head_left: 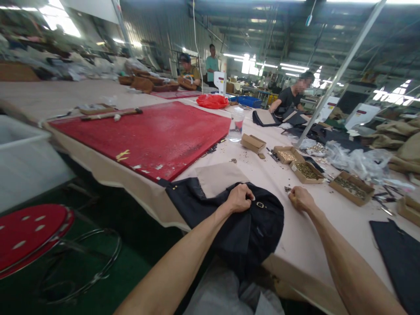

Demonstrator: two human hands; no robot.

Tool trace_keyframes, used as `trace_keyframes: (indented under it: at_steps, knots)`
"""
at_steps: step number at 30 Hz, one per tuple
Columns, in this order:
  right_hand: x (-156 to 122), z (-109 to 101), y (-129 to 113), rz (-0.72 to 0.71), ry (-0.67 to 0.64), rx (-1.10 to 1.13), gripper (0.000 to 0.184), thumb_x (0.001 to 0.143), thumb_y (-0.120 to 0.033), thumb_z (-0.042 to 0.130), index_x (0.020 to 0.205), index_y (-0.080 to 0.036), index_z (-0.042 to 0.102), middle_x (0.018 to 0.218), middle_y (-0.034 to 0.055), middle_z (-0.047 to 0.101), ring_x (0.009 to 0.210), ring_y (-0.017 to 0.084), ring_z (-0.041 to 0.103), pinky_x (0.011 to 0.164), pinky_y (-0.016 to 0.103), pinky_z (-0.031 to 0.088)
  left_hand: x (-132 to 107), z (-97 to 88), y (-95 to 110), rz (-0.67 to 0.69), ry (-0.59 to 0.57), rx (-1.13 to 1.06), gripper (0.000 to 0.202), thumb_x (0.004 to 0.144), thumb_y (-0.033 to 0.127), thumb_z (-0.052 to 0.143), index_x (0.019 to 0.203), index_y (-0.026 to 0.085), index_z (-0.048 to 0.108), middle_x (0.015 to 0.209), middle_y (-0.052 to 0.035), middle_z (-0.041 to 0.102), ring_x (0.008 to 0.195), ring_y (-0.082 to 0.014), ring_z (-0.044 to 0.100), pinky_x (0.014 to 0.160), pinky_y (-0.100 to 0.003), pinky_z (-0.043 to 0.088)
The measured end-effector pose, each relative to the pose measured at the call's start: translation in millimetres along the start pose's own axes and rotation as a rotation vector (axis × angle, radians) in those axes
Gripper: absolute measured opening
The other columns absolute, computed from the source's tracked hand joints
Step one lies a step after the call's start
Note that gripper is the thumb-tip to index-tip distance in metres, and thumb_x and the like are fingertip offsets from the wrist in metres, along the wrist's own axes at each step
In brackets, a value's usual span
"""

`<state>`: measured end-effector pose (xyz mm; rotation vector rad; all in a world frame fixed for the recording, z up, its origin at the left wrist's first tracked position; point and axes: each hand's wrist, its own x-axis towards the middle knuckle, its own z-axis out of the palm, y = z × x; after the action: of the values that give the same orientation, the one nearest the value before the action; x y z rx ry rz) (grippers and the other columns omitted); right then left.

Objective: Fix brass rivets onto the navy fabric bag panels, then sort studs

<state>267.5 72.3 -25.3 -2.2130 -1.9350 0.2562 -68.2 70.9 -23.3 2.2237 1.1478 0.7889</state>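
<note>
My left hand [240, 198] is closed in a grip on a black fabric bag piece [229, 221] that hangs over the table's front edge; a small metal buckle [260, 204] sits on the fabric just right of the fingers. My right hand [299, 199] rests on the pale table [315, 227] with its fingers curled; what it pinches, if anything, is too small to name. A few tiny metal parts [287, 189] lie just beyond it.
Open cardboard boxes of brass hardware [306, 171] [351, 187] stand to the right, with a plastic cup [236, 124] and a red cutting mat [147, 131] further left. Black fabric [398, 258] lies at right. A red stool [29, 234] stands at left. Other people work at the far end.
</note>
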Motion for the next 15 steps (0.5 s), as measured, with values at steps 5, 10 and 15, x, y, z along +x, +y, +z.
trace_keyframes:
  at_steps: [5, 10, 15]
  knots:
    - [-39, -14, -58, -0.277, 0.130, 0.161, 0.019, 0.090, -0.033, 0.052, 0.097, -0.018, 0.064, 0.079, 0.0053, 0.068, 0.071, 0.018, 0.060, 0.066, 0.027, 0.039, -2, -2.0, 2, -0.043, -0.029, -0.002, 0.033, 0.061, 0.010, 0.060, 0.084, 0.022, 0.081, 0.088, -0.0026, 0.077, 0.089, -0.0197, 0.068, 0.085, -0.029, 0.054]
    - [-68, -2, -122, -0.551, -0.003, 0.186, 0.011, 0.091, -0.026, 0.052, 0.097, -0.021, 0.059, 0.084, 0.0027, 0.065, 0.074, 0.016, 0.055, 0.068, 0.026, 0.037, -1, -2.9, 3, -0.040, -0.032, -0.005, 0.036, 0.060, 0.010, 0.058, 0.086, 0.021, 0.081, 0.086, -0.0029, 0.077, 0.086, -0.0194, 0.069, 0.080, -0.028, 0.054]
    - [-61, 23, -135, -0.561, -0.079, 0.126, 0.009, 0.089, -0.021, 0.055, 0.097, -0.020, 0.059, 0.093, 0.0043, 0.065, 0.083, 0.017, 0.057, 0.075, 0.027, 0.037, -3, -2.5, 1, -0.019, -0.021, 0.000, 0.033, 0.062, 0.013, 0.059, 0.086, 0.021, 0.081, 0.086, -0.0040, 0.077, 0.085, -0.0199, 0.068, 0.079, -0.028, 0.052]
